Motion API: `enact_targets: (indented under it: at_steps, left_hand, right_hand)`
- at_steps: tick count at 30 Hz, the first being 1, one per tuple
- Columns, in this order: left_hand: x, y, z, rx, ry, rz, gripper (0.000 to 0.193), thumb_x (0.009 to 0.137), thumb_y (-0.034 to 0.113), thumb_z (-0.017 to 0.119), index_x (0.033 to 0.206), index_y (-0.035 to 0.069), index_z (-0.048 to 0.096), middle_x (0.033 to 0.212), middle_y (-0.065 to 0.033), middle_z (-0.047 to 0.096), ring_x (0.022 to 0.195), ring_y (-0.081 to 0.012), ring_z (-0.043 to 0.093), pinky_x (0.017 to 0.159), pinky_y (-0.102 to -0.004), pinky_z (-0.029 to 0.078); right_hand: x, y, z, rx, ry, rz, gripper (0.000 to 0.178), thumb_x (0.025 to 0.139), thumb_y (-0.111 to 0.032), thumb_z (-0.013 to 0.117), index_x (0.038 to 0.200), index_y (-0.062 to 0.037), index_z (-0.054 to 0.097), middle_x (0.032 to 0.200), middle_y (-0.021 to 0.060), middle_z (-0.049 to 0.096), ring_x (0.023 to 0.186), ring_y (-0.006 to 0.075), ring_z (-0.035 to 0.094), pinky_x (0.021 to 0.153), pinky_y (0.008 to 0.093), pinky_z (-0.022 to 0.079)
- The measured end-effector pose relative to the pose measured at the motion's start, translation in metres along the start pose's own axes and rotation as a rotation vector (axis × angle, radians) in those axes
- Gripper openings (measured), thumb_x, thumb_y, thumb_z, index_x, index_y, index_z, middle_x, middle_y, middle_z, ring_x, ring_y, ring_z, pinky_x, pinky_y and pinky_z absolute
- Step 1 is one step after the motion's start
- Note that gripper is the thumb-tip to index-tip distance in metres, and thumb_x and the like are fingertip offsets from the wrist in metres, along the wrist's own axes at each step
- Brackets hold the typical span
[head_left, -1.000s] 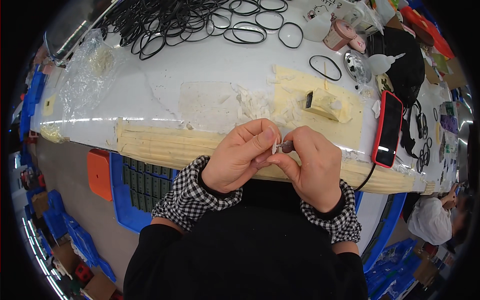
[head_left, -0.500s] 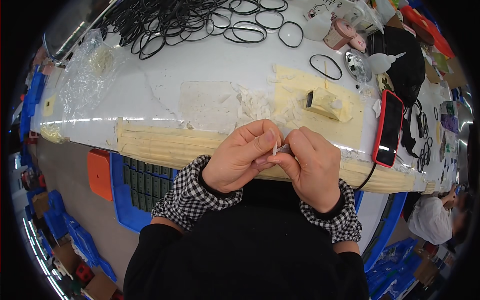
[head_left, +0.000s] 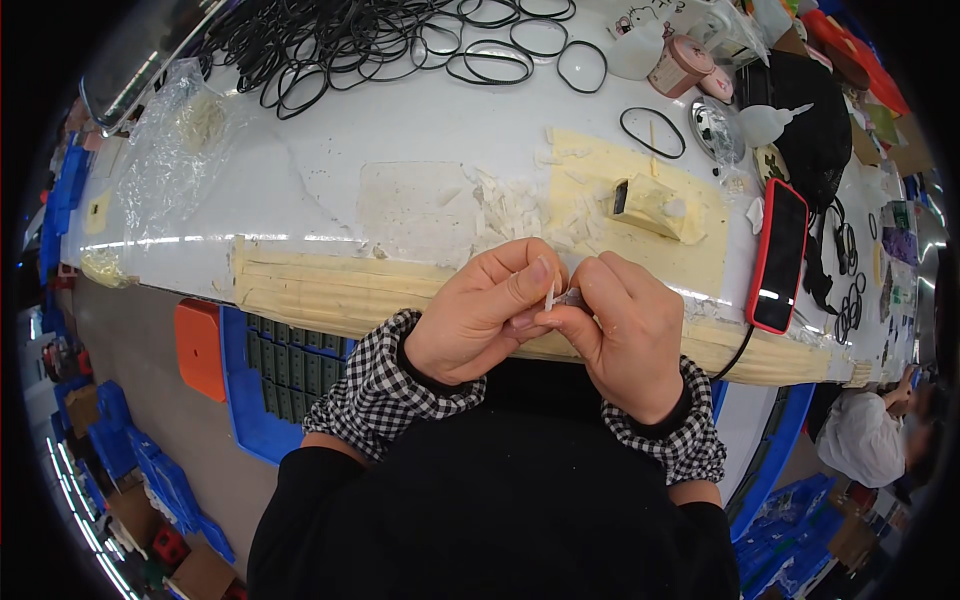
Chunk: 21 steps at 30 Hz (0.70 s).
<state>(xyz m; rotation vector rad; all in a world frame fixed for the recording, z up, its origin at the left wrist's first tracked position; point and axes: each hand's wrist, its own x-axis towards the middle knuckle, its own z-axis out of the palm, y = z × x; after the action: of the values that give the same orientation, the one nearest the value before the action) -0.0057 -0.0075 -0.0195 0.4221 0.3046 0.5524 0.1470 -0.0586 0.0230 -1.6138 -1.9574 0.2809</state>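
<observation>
My left hand (head_left: 480, 315) and my right hand (head_left: 635, 335) meet close together over the table's near edge, fingers bent in a pinch. A thin white strip (head_left: 550, 296) stands at the left thumb tip, between the two hands. Beside it a small greyish piece (head_left: 572, 298) shows between the right thumb and forefinger; fingers hide most of it, and I cannot tell its kind. Just beyond the hands lies a heap of white scraps (head_left: 510, 205). A small tape-wrapped block (head_left: 655, 208) with a dark end rests on a yellow sheet (head_left: 695, 255).
Black rubber loops (head_left: 330, 50) pile up at the back left, near crumpled clear plastic (head_left: 180, 150). A red-framed phone (head_left: 778, 258) lies at the right, its cable hanging over the taped edge (head_left: 300, 290). Below are a blue crate (head_left: 255, 440) and an orange stool (head_left: 200, 350).
Both hands stay in nearly the same place and grip. The right hand has shifted very slightly.
</observation>
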Motion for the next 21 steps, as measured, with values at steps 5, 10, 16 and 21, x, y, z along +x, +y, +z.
enact_targets:
  at_steps: [5, 10, 16, 21]
  left_hand:
    - [0.0, 0.0, -0.001, 0.006, -0.014, -0.004, 0.024, 0.099, 0.027, 0.048, 0.086, 0.007, 0.051, 0.077, 0.004, 0.044, 0.062, -0.0031, 0.034, 0.059, -0.0179, 0.033]
    - [0.0, 0.001, -0.001, 0.001, -0.002, -0.022, 0.024, 0.099, 0.027, 0.048, 0.086, 0.007, 0.05, 0.076, 0.0043, 0.044, 0.062, -0.0029, 0.034, 0.059, -0.0178, 0.033]
    - [0.0, 0.001, 0.0, 0.002, -0.017, 0.011, 0.022, 0.099, 0.026, 0.047, 0.087, 0.008, 0.05, 0.077, 0.0034, 0.046, 0.061, -0.0034, 0.034, 0.059, -0.0178, 0.033]
    - [-0.004, 0.014, 0.002, -0.004, 0.117, 0.09, 0.019, 0.1, 0.024, 0.044, 0.092, 0.008, 0.05, 0.086, -0.0007, 0.052, 0.062, -0.004, 0.037, 0.057, -0.0178, 0.032]
  right_hand:
    - [0.0, 0.001, 0.002, 0.017, 0.025, 0.006, 0.04, 0.074, -0.046, 0.067, 0.074, -0.0087, 0.053, 0.064, 0.0034, 0.047, 0.055, 0.021, 0.053, 0.048, 0.0311, 0.041]
    - [0.0, 0.001, 0.003, 0.024, 0.028, 0.002, 0.04, 0.074, -0.046, 0.067, 0.074, -0.0086, 0.053, 0.064, 0.0035, 0.047, 0.055, 0.0209, 0.053, 0.048, 0.0311, 0.041]
    - [0.001, 0.0, -0.002, 0.07, -0.014, 0.019, 0.036, 0.075, -0.041, 0.069, 0.076, -0.0079, 0.055, 0.064, 0.0039, 0.049, 0.054, 0.0206, 0.053, 0.048, 0.0302, 0.041]
    - [-0.002, 0.01, -0.012, 0.203, 0.078, 0.199, 0.021, 0.077, -0.021, 0.073, 0.081, -0.0059, 0.059, 0.07, 0.0055, 0.055, 0.056, 0.0192, 0.056, 0.05, 0.0286, 0.044]
